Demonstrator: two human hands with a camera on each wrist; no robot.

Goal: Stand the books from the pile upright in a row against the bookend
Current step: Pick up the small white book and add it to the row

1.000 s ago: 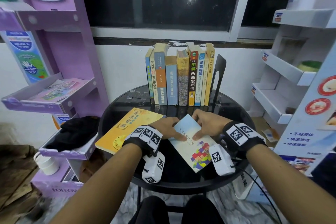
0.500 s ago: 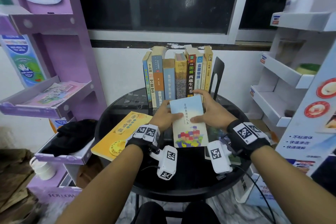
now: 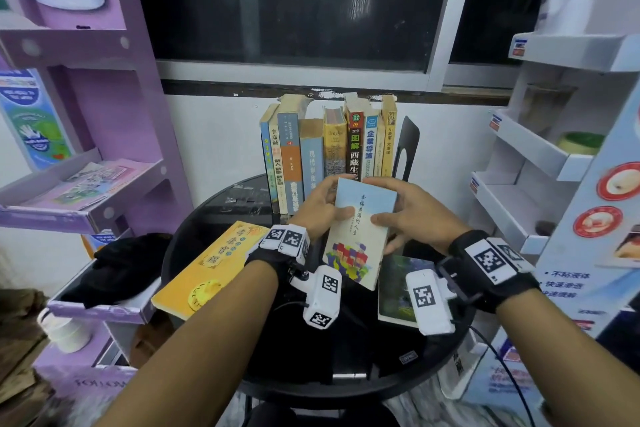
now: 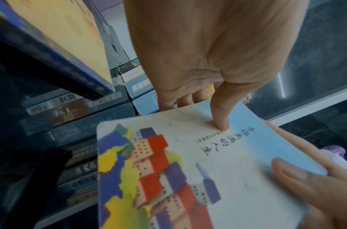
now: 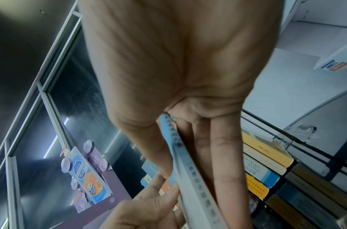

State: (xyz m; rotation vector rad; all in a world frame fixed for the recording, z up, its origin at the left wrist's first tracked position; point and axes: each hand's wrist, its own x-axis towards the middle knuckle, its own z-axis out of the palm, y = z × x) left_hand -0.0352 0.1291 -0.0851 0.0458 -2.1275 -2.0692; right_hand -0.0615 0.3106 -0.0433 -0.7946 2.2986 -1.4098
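A thin light-blue book (image 3: 360, 232) with coloured blocks on its cover is held tilted above the round black table (image 3: 263, 350), in front of the row. My left hand (image 3: 325, 208) grips its left edge, thumb on the cover (image 4: 221, 122). My right hand (image 3: 398, 218) grips its right edge, thumb on the front, fingers behind (image 5: 223, 156). Several books (image 3: 329, 152) stand upright against the black bookend (image 3: 405, 146) at the back. A yellow book (image 3: 211, 267) lies flat at the left. A dark green book (image 3: 398, 288) lies flat under my right wrist.
A purple display shelf (image 3: 86, 204) stands close on the left, with a black cloth (image 3: 121, 267) on its lower tray. White shelves (image 3: 530, 163) stand on the right. A white cup (image 3: 65, 333) sits low at the left. A cable (image 3: 502, 357) hangs off the table's right edge.
Both hands lifted the light-blue book off the table, turned it more upright and carried it toward the standing row. The dark green book under it is now uncovered.
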